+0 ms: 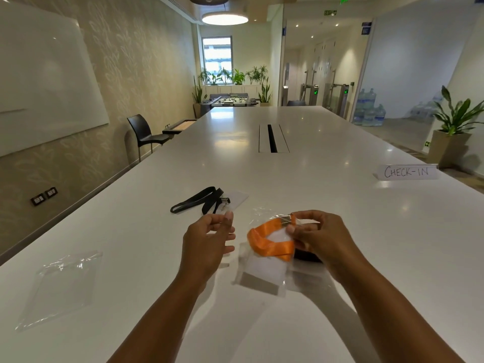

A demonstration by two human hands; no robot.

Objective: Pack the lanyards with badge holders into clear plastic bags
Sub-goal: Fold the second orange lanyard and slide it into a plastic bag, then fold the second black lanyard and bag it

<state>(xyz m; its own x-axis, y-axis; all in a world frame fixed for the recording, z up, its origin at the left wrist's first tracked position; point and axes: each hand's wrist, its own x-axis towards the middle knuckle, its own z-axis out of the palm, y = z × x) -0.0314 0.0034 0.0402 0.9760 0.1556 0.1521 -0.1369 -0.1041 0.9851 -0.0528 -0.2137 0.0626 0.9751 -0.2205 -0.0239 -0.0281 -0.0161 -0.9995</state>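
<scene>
- Fingertips of the right hand, at centre right of the frame, pinch the orange lanyard near its metal clip; the loop is bunched, with its white badge holder hanging below it.
- Around that bundle sits a clear plastic bag, held off the white table; its film blurs, so I cannot tell how far the lanyard is inside, though the holder seems already covered.
- At centre frame the left hand is lifted with fingers loosely curled and thumb near forefinger; it may be pinching the bag's edge, but the film is too faint to say.
- Just above the left hand in the frame, a black lanyard lies on the table, touching its own badge holder, still unbagged.
- A spare clear bag lies flat at lower left, well apart from both hands.
- Something dark shows beneath the right hand; I cannot identify it.
- Step in hand, as I judge it: the orange set is going into its bag.
- Next, the bag's mouth likely needs holding open while the strap is tucked fully in, since the slippery ribbon could spring back out.
</scene>
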